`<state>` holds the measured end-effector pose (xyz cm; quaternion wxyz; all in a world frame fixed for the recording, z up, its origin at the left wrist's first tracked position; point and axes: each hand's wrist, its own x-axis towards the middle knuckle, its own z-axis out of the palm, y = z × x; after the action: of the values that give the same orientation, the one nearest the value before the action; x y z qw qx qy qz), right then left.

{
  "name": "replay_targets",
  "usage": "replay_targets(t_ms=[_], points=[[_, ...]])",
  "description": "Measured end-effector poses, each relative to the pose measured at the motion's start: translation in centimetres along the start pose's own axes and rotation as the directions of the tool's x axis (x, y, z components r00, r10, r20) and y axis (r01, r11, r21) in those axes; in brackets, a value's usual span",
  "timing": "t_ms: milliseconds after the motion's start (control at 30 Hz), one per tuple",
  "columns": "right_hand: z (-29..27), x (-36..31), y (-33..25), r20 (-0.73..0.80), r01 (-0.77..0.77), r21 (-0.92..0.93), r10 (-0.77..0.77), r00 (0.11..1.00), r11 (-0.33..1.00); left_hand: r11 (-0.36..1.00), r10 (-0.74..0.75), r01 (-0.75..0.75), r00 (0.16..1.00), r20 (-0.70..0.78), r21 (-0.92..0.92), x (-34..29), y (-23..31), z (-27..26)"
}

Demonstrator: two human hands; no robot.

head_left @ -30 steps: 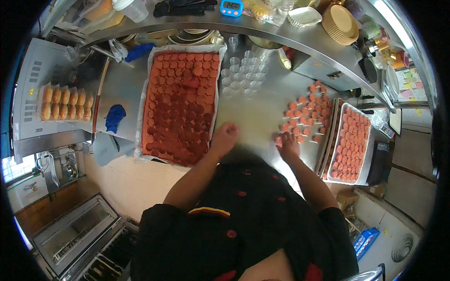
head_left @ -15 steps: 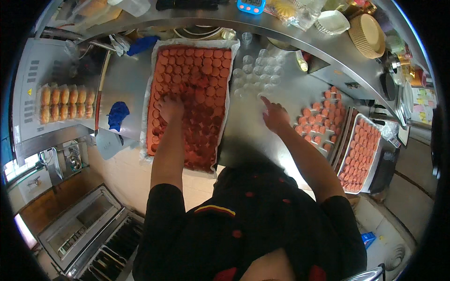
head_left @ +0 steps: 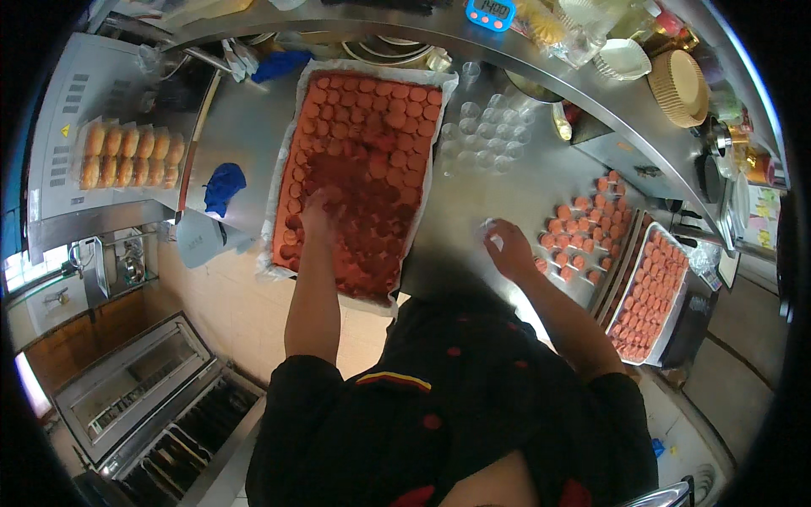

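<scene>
A sheet of red cake (head_left: 372, 182) is laid on white paper (head_left: 270, 269) on the metal table (head_left: 448, 245), to the left of the person's front. Round cuts are pressed all over it, and darker, broken patches are seen in its middle and nearer part. The left hand (head_left: 319, 211) is lowered onto the left middle of the sheet with the fingers bent down; whether a round is gripped cannot be told, since the fingertips are blurred against the red. The right hand (head_left: 509, 251) is held over the table, right of the sheet, its thumb and forefinger brought together on what seems to be a clear cup (head_left: 487, 226).

Beyond that hand, a cluster of clear cups (head_left: 486, 135) is grouped beside the sheet. Farther right, red rounds (head_left: 583, 224) are spread near a tray (head_left: 628, 276) filled with more of them. At far left, a blue cloth (head_left: 225, 188) is placed on the table, and packed buns (head_left: 127, 156) are set beyond it. Above, a blue timer (head_left: 490, 13) is kept on the shelf (head_left: 541, 63).
</scene>
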<state>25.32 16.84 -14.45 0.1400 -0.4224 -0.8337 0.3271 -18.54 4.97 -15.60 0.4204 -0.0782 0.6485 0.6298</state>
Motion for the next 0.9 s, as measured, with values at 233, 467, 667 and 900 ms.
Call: replay_targets(t_ms=[233, 467, 667, 900], points=[[-0.9, -5.1, -2.7, 0.069, -0.12, 0.134, 0.111, 0.991, 0.984, 0.256, 0.416, -0.194, 0.906, 0.073, 0.947, -1.0, -4.8, -2.7], [-0.4, -6.5, -5.9, 0.075, -0.134, 0.17, 0.123, 0.99, 0.976, -0.025, 0.41, -0.308, 0.865, 0.291, 0.951, -3.3, -3.0, -2.2], [0.4, -7.8, -8.8, 0.041, -0.149, 0.197, 0.144, 0.989, 0.969, 0.349, 0.271, -0.375, 0.918, 0.29, 0.859, -2.3, -2.2, -4.1], [2.8, -10.0, -9.3, 0.025, -0.207, 0.21, 0.207, 0.978, 0.956, 0.986, 0.002, 0.074, 0.89, 0.456, -0.15, -5.1, -0.3, -6.3]])
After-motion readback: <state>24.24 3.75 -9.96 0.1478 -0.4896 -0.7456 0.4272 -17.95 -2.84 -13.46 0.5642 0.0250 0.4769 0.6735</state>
